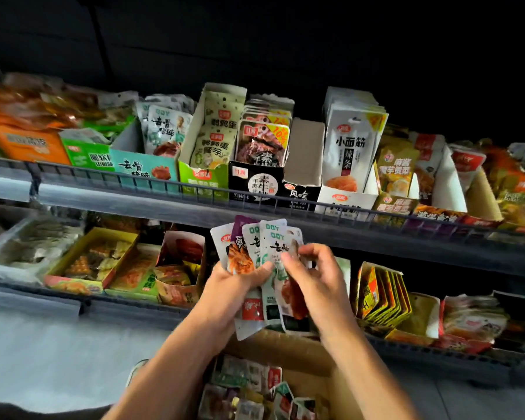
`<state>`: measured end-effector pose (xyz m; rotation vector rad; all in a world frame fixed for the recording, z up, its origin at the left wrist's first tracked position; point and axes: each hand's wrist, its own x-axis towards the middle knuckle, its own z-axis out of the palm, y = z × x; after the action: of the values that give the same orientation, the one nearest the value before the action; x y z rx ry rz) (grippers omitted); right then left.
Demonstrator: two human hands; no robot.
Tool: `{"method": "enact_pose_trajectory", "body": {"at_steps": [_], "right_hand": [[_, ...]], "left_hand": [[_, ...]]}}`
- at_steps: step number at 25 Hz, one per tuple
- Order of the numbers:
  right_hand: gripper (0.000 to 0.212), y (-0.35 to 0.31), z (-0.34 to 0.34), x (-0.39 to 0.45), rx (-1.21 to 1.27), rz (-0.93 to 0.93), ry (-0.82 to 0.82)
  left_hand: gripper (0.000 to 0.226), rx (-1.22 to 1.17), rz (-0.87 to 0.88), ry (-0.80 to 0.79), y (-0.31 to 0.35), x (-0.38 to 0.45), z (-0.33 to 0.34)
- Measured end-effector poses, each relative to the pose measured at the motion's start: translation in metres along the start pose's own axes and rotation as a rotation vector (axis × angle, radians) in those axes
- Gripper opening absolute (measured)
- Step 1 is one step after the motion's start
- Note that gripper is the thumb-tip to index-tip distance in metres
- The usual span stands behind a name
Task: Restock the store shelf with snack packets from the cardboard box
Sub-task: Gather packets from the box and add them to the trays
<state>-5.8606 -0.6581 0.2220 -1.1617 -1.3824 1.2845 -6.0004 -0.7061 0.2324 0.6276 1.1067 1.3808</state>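
Two tiers of dark metal shelving [376,237] run across the view, sloping down to the right, each edged with a low wire rail [134,180] and a grey price strip [9,183] along the front. Above the upper tier the space is dark, almost black, with no detail showing. Below lies a pale grey floor [43,359], smooth and evenly lit. Light falls brightest on the shelf fronts.

Packets [256,253] fanned between shelves [194,195], above cardboard box [300,353]

Wire-fronted shelf [285,204] under snack display boxes [255,180]
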Motion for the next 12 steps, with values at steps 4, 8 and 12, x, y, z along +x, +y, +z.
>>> {"method": "enact_pose_trajectory", "body": {"at_steps": [4, 8, 12], "right_hand": [[0.054, -0.04, 0.014, 0.013, 0.312, 0.15, -0.23], [0.03, -0.075, 0.034, 0.031, 0.324, 0.133, -0.267], [0.055, -0.104, 0.056, 0.067, 0.418, 0.062, -0.153]], "left_hand": [[0.018, 0.069, 0.037, -0.054, 0.059, 0.003, -0.02], [0.025, 0.087, 0.12, -0.053, 0.097, 0.012, -0.037], [0.02, -0.087, 0.283, 0.184, 0.127, 0.042, -0.079]]}}
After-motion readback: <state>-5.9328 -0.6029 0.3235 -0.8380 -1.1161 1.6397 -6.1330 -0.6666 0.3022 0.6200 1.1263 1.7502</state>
